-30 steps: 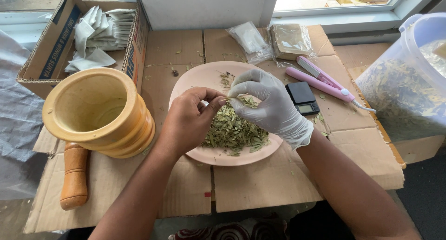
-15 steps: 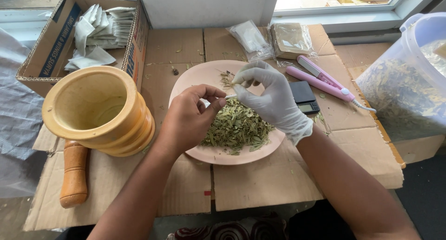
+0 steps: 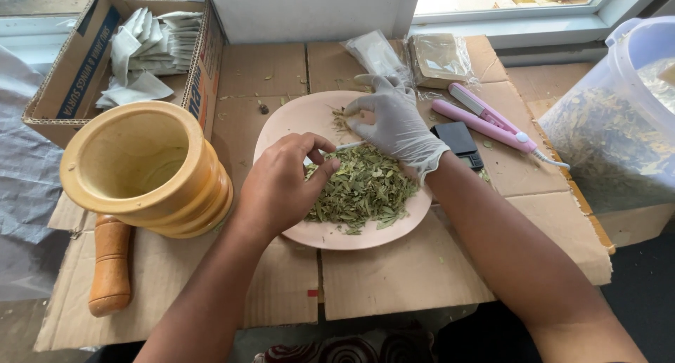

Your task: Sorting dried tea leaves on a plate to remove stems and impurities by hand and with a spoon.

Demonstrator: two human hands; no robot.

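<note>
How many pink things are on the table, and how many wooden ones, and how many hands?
Pink things: 2, the plate and the long pink tool
Wooden things: 2, the mortar and the pestle
Hands: 2, the bare left hand and the gloved right hand
Total: 6

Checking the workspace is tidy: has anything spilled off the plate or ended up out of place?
Mostly tidy. A few dried green leaf bits lie scattered on the flattened cardboard sheet beyond the round pink plate. The wooden pestle lies on its side, tucked against the yellow wooden mortar.
</note>
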